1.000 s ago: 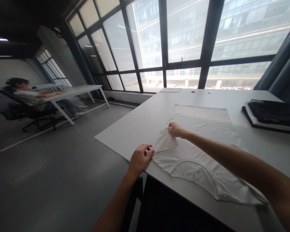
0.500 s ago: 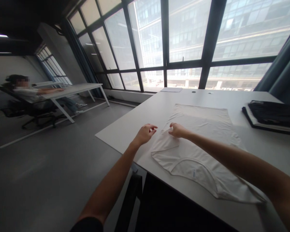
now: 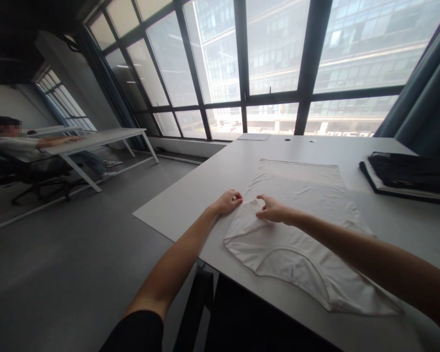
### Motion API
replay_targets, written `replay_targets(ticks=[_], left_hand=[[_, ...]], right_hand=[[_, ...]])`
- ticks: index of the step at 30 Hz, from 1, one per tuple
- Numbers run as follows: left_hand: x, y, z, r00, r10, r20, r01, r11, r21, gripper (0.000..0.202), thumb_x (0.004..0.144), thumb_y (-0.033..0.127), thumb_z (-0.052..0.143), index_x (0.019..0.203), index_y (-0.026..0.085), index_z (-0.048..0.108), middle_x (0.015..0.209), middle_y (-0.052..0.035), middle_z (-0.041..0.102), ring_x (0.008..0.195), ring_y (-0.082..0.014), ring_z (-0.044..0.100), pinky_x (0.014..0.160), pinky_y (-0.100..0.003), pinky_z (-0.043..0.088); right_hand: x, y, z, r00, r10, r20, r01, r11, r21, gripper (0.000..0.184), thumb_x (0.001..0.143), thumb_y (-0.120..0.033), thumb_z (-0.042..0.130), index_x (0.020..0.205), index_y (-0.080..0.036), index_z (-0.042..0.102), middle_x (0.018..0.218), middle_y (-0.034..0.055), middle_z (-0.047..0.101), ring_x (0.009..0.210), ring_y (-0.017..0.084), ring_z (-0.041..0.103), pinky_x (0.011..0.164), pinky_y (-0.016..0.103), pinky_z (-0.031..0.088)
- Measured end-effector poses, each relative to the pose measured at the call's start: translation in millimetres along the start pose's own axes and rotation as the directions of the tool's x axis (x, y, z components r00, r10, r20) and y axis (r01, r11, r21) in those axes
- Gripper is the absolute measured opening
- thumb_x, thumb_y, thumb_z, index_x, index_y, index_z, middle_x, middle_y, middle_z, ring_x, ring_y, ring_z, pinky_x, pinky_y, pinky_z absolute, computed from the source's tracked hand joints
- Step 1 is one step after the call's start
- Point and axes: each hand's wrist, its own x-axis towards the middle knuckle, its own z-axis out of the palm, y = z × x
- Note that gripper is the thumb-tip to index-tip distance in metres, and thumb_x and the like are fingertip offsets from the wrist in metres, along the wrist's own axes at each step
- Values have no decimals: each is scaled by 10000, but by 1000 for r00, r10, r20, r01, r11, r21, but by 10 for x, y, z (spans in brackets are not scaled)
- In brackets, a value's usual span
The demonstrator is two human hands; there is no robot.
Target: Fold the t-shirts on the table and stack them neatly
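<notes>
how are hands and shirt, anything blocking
Left hand at edge of shirt. Right hand over it, open. Shirt spread on table, creased. Dark stack off right, not blocking.

1 wht top point(image 3: 300, 190), 1 L hand point(image 3: 228, 202), 1 R hand point(image 3: 274, 210), 1 co-wkr point(image 3: 16, 147)

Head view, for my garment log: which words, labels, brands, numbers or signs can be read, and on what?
None can be read.
Small bluish mark inside the neckline of the white shirt: too small and blurred to read.

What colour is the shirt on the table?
The shirt is off-white, best seen in the head view.
</notes>
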Motion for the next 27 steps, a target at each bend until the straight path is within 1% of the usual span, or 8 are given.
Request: replay_targets(ticks=[4,8,11,14,17,22,25,27], left_hand=[[-25,-11,64,999,-2,-43,2,1000,15,227,859,326,603,912,151,737,954,-68,636,782,-165,597,830,-298,522],[-36,13,92,995,22,-96,-19,999,34,190,850,289,624,898,144,738,931,-75,646,802,-178,611,848,-312,531],[-60,124,63,985,46,-163,-40,998,40,226,905,247,551,990,145,734,1007,-95,668,872,-195,644,899,-342,538],[-172,327,62,965,152,-212,-138,987,78,340,949,146,433,1147,171,709,1158,-102,687,1084,-206,650,1035,-358,493],[-390,507,158,972,212,-98,-190,962,198,408,1001,197,407,1350,161,615,1382,-133,630,1301,-239,574,1140,-398,421],[-705,561,327,990,48,130,-90,936,340,650,1064,498,315,1593,120,303,1666,-186,255,1558,-319,201,1227,-584,217],[-748,527,346,988,29,153,-82,933,352,691,1064,543,268,1615,126,247,1686,-178,175,1575,-291,125,1239,-567,181],[-737,511,338,987,19,158,-74,934,350,693,1063,551,255,1614,131,256,1684,-178,182,1575,-286,127,1241,-558,179]], right_hand=[[-38,-17,-15,998,45,43,-40,994,-100,807,847,-127,618,1567,-143,254,770,20,679,514,131,629,494,222,442],[-45,50,-48,1000,9,10,-4,900,-435,673,831,-190,701,1457,-120,462,937,131,742,793,232,728,690,291,523],[-42,38,-53,987,-122,-108,36,811,-584,425,925,-361,630,1285,-136,613,1127,202,724,1067,320,688,865,380,517],[-10,13,6,907,-389,-159,178,699,-693,380,1018,-318,417,1304,-159,609,1292,193,669,1210,301,625,981,407,481],[63,97,124,855,-519,-24,347,605,-717,482,1014,-265,379,1468,-146,492,1522,177,512,1436,279,434,1152,445,354],[178,377,269,918,-378,120,348,625,-699,711,1037,-520,288,1605,-93,279,1683,183,204,1565,332,153,1219,641,115],[206,414,255,922,-377,92,333,647,-685,745,1034,-578,267,1596,-90,301,1687,187,181,1572,329,117,1212,661,70],[240,363,209,920,-388,55,325,677,-660,673,1048,-539,271,1550,-109,397,1662,187,280,1555,328,195,1209,637,146]])
